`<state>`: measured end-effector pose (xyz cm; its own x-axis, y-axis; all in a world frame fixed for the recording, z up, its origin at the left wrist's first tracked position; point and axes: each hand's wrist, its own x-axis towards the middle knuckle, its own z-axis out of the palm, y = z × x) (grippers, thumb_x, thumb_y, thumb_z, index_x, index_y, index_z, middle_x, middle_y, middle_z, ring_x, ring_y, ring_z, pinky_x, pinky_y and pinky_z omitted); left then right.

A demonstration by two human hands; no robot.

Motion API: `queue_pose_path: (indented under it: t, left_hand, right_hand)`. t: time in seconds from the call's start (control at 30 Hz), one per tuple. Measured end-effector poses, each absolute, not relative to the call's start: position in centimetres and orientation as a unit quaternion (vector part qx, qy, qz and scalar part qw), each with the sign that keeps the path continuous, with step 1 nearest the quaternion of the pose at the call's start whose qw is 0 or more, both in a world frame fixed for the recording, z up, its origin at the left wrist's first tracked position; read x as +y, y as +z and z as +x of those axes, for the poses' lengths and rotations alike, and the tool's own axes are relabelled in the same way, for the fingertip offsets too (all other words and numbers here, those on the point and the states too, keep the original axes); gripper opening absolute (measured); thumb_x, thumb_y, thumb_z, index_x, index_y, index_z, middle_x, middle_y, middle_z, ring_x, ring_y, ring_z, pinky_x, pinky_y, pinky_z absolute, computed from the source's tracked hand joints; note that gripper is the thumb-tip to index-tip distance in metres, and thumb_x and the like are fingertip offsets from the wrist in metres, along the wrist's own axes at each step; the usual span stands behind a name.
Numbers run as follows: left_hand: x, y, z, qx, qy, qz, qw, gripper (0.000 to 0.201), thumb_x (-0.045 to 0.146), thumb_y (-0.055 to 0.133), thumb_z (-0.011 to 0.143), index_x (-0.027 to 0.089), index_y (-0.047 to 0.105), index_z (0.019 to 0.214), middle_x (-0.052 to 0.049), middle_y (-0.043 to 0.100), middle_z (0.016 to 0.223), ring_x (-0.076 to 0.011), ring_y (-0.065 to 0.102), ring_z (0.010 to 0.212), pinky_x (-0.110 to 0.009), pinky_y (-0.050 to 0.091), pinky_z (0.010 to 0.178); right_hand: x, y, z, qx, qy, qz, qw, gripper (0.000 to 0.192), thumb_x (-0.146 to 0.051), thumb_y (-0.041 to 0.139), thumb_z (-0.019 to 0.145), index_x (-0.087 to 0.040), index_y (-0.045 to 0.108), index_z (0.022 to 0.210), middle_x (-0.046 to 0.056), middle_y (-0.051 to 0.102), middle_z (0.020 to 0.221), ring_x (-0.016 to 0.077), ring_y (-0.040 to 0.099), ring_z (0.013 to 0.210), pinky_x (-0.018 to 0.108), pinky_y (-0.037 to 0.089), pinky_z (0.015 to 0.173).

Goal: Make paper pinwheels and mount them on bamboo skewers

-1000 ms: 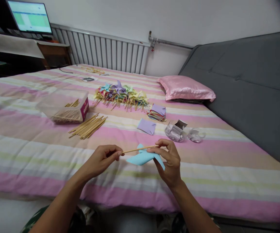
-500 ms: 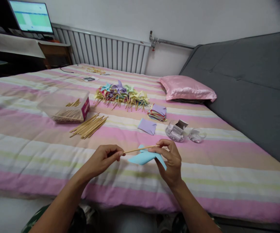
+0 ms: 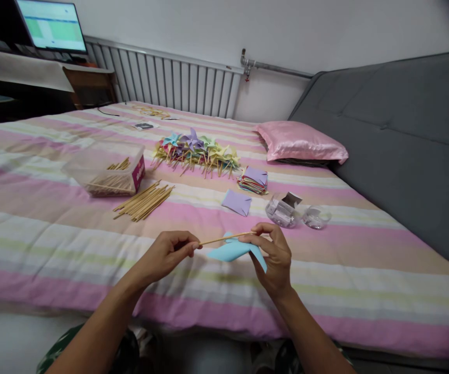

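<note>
Hovering just above the near part of the bed [image 3: 45, 244], a light blue paper pinwheel [image 3: 232, 250] sits on a thin wooden stick [image 3: 224, 239] held between both hands. The paper is folded into pointed blades, one sticking up behind the stick and one hanging down toward the right wrist; it is plain, with no print on it. The stick runs nearly level, tilting slightly up to the right. The left hand [image 3: 165, 254] pinches the stick's left end between thumb and fingertips, closed tight on it. The right hand [image 3: 273, 254] grips the other end together with the pinwheel, its fingers curled over the paper's middle.

Beyond the hands lies a single lilac folded paper [image 3: 236, 202] on the striped cover, with a stack of coloured papers [image 3: 253, 181] behind it. To the right of these stand a clear plastic container [image 3: 281, 211] and its clear lid [image 3: 315, 217], just beside each other. To the left lies a loose bundle of sticks [image 3: 143, 201], next to a clear box [image 3: 105, 169] holding more sticks; its red label carries writing too small to read. Farther back is a heap of finished pinwheels [image 3: 195, 148] in several colours. A pink pillow [image 3: 302, 142] rests near the grey headboard [image 3: 403, 130]. A monitor [image 3: 52, 26] glows at far left, its text unreadable.
</note>
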<state>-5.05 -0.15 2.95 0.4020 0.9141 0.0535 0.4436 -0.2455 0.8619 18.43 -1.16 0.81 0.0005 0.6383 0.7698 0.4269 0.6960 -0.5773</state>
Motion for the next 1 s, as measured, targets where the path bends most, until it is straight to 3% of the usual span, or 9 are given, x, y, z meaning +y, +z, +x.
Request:
queue_pose_path:
  t: [0.8, 1.0]
  left_hand:
    - [-0.55, 3.62, -4.64, 0.458, 0.282, 0.732, 0.418, 0.031, 0.037, 0.047, 0.083, 0.013, 0.058, 0.067, 0.0, 0.052, 0.061, -0.01, 0.04, 0.056, -0.022, 0.03, 0.052]
    - [-0.53, 3.53, -4.51, 0.454, 0.274, 0.739, 0.416, 0.03, 0.037, 0.047, 0.083, 0.013, 0.06, 0.069, 0.0, 0.052, 0.061, -0.0102, 0.04, 0.056, -0.022, 0.03, 0.052]
  right_hand:
    - [-1.11, 0.91, 18.66, -0.698, 0.125, -0.379, 0.594, 0.016, -0.016, 0.06, 0.077, -0.026, 0.07, 0.086, 0.004, 0.054, 0.088, 0.0181, 0.055, 0.081, 0.034, 0.048, 0.069]
    - [-0.89, 1.04, 18.74, -0.688, 0.098, -0.401, 0.596, 0.013, -0.018, 0.063, 0.075, -0.022, 0.062, 0.087, 0.003, 0.059, 0.081, 0.0184, 0.056, 0.079, 0.033, 0.045, 0.072]
